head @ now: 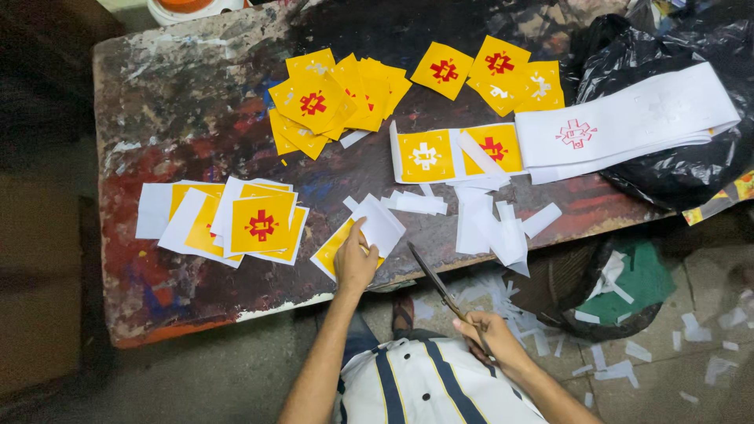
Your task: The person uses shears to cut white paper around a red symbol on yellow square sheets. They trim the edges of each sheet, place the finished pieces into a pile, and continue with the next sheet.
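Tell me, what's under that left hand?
The left hand presses a yellow sticker with white trim, by white offcuts. The hand covers the sticker's middle, so any design there is hidden.

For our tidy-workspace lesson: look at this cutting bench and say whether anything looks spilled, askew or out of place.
Yes. White paper offcuts hang over the edge of the paint-stained table, and more scraps litter the floor beside a bag. The yellow stickers lie in a loose, skewed heap. The right hand holds scissors; the left hand presses a sticker.
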